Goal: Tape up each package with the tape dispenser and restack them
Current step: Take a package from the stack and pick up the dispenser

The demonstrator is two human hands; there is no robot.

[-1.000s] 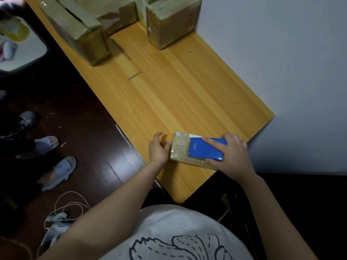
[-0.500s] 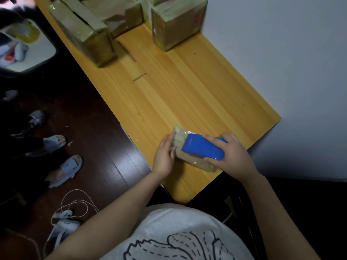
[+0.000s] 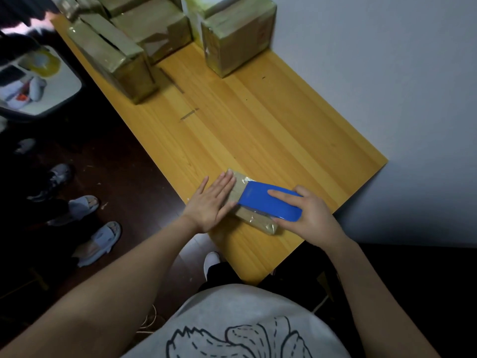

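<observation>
With the left hand (image 3: pixel 213 201) flat, fingers straight and together, pinning the package (image 3: pixel 240 188) under them, the right hand (image 3: pixel 311 217), curled round the dispenser (image 3: pixel 271 206) atop it, should pull steadily, pressing tape down

tape dispenser (image 3: pixel 271 204) on package (image 3: pixel 254 215), table's (image 3: pixel 271 130) near edge

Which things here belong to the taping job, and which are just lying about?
Job: small package, blue tape dispenser, left hand (flat on package), right hand (holding dispenser), far packages, wooden table.
Lying about: slippers, white tray.
</observation>
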